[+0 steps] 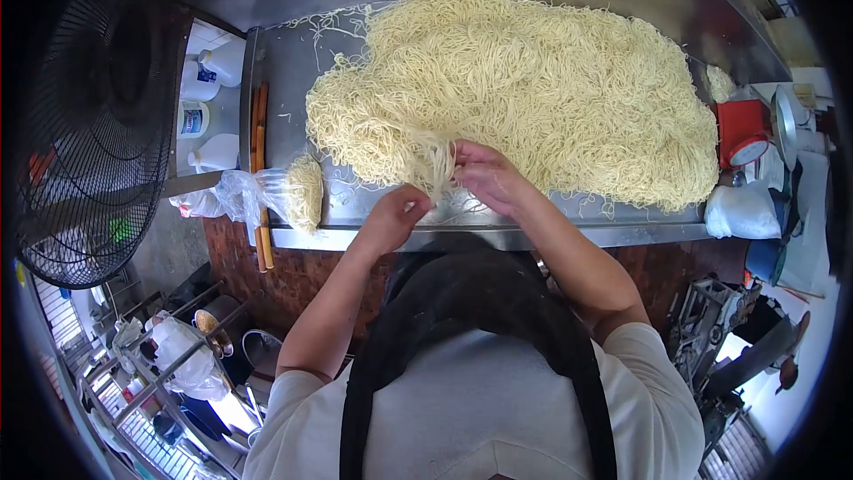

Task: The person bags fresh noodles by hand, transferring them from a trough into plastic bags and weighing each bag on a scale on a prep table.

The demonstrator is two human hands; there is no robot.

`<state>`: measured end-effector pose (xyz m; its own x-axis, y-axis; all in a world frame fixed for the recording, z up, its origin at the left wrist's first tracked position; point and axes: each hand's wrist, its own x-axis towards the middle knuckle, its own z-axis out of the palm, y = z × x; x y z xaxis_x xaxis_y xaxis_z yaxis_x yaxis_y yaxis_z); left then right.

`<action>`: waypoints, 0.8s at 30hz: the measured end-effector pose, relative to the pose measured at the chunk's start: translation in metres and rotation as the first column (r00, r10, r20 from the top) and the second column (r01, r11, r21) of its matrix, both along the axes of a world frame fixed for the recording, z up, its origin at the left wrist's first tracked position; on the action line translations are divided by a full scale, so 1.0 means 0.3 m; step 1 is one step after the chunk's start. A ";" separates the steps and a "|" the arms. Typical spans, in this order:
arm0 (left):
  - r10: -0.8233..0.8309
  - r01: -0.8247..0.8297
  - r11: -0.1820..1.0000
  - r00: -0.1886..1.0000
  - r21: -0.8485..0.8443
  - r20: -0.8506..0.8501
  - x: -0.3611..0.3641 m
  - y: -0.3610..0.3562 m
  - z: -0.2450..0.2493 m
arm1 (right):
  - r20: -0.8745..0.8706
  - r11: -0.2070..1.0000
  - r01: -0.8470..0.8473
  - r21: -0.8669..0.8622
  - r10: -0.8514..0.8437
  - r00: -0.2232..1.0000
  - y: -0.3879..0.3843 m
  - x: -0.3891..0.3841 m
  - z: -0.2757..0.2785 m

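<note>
A clear plastic bag (435,164) stands crumpled between my hands, overlapping the front edge of a big heap of pale thin noodles (533,89). My left hand (395,218) pinches the bag's near side, thumb and forefinger curled together close to the metal table edge. On the other side, my right hand (489,180) has its fingers closed on the bag's upper right part. Loose noodle strands lie on the steel table (346,212) around both hands.
At the left stands a filled bag of noodles (305,194) beside long wooden rods (259,169). White jugs (216,153) and a caged fan (93,124) are further left. A red scale (742,133) and a white plastic bag (745,211) sit at the right end.
</note>
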<state>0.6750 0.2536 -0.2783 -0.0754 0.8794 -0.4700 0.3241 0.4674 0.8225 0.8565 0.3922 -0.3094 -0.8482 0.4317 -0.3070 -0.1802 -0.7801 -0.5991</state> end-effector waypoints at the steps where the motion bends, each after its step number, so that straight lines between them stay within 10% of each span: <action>1: 0.077 -0.075 0.996 0.995 0.038 -0.059 0.004 -0.008 0.001 | 0.025 1.000 0.008 -0.028 -0.007 1.000 0.004 0.008 0.023; 5: 0.383 -0.395 0.905 0.918 0.157 0.103 0.007 0.034 0.025 | 0.306 0.922 -0.154 0.355 0.040 0.951 0.005 0.002 0.038; 8: 0.385 -0.372 0.922 0.843 -0.109 0.376 0.027 0.093 0.071 | 0.473 0.806 -0.277 0.523 -0.003 0.881 -0.008 -0.012 0.098; 24: 0.351 -0.337 0.931 0.728 -0.138 0.589 0.082 0.117 0.023 | 0.386 0.930 -0.090 0.355 -0.058 0.921 -0.030 0.007 0.081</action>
